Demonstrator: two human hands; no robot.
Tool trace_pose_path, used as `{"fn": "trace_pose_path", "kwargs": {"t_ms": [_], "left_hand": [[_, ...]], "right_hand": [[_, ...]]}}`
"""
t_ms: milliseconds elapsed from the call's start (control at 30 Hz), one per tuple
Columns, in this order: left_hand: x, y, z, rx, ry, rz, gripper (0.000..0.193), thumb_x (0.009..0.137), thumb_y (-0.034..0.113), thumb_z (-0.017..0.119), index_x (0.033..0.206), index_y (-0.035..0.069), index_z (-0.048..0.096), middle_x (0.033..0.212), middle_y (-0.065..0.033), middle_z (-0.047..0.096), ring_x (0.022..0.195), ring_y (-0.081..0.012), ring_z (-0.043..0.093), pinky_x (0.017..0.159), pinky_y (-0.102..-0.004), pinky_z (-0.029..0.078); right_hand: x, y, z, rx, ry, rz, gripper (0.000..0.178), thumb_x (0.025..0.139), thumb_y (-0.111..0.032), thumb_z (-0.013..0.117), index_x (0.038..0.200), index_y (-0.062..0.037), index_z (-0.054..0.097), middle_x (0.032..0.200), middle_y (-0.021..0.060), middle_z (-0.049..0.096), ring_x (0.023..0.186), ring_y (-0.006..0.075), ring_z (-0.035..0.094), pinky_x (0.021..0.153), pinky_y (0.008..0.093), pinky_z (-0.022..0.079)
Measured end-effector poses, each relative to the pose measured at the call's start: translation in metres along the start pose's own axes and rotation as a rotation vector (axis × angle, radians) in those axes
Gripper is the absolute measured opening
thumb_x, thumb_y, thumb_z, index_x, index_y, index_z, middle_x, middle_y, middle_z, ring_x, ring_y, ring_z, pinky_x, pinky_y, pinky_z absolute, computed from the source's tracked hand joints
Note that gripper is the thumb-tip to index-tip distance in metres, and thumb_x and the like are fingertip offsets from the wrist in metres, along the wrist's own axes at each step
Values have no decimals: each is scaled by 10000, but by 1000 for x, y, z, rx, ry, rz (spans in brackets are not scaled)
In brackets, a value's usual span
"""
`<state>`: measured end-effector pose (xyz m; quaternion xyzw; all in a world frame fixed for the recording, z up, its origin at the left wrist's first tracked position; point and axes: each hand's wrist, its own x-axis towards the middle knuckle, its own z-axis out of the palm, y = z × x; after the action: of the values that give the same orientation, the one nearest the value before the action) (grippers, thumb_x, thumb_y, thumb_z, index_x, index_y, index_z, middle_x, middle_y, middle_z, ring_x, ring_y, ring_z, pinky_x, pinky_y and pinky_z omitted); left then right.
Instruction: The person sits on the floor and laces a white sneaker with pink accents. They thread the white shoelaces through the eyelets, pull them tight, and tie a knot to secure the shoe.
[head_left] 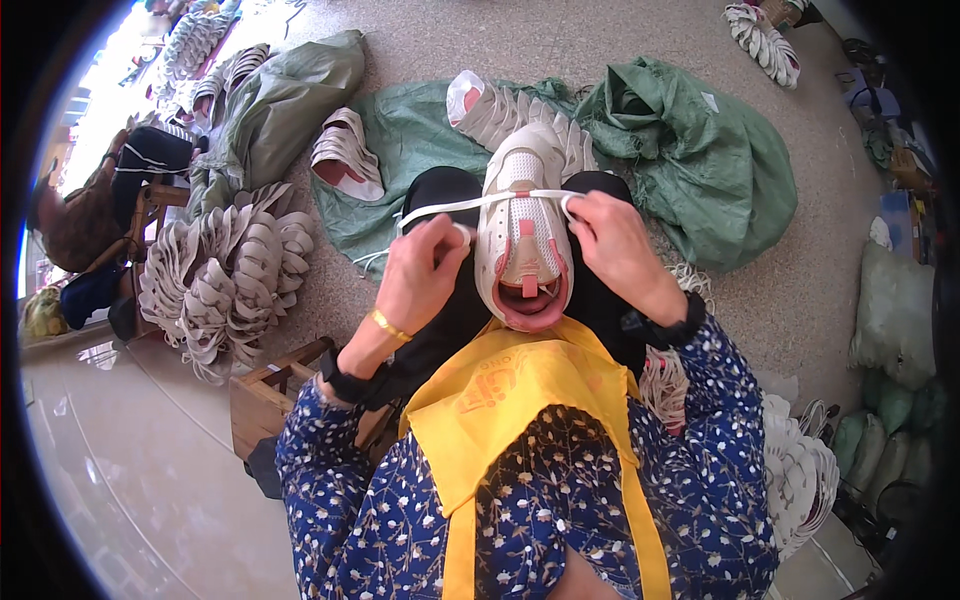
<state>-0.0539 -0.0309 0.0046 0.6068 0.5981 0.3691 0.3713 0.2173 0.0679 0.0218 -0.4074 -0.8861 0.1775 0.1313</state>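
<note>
A white and pink shoe upper [522, 225] rests over my lap, its pink-lined opening toward me. A white shoelace [520, 194] runs across its front, through the eyelet area. My right hand [618, 248] pinches the lace close to the right side of the upper. Left of the upper, my left hand [428, 272] is closed with the fingers curled on the lace; the exact grip is partly hidden. From there the lace loops out over the hand, and a loose end trails past it.
Green woven sacks [700, 160] lie on the speckled floor ahead, with stacked shoe uppers [345, 155] on and around them. A big bundle of uppers [235, 265] sits at left, near a wooden stool [262, 400]. Full bags [890, 310] stand along the right side.
</note>
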Motion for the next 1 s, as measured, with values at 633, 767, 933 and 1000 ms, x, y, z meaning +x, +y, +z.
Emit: {"fn": "trace_pose_path", "kwargs": {"t_ms": [633, 767, 933, 1000], "left_hand": [[53, -18, 21, -112, 78, -18, 117, 916, -30, 684, 943, -21, 570, 857, -50, 697, 814, -65, 660, 732, -259, 551], [54, -15, 20, -110, 65, -26, 101, 921, -43, 667, 950, -27, 571, 887, -53, 707, 834, -69, 664, 755, -264, 556], [56, -25, 23, -217, 67, -33, 60, 938, -62, 629, 952, -32, 578, 958, -65, 724, 865, -81, 659, 807, -264, 557], [56, -27, 24, -276, 50, -55, 46, 947, -66, 615, 951, -34, 582, 997, -72, 726, 883, -86, 655, 831, -263, 554]], "right_hand": [[28, 4, 29, 962, 171, 355, 94, 942, 46, 671, 1005, 31, 739, 903, 49, 765, 844, 109, 732, 767, 247, 591], [29, 3, 31, 905, 190, 359, 92, 933, 50, 675, 997, 28, 737, 893, 45, 763, 841, 99, 729, 762, 244, 584], [29, 0, 31, 964, 205, 340, 84, 929, 58, 672, 976, 24, 733, 891, 43, 763, 843, 97, 726, 762, 243, 584], [29, -2, 32, 963, 229, 327, 71, 924, 57, 679, 958, 20, 728, 887, 43, 765, 840, 95, 726, 759, 243, 583]]}}
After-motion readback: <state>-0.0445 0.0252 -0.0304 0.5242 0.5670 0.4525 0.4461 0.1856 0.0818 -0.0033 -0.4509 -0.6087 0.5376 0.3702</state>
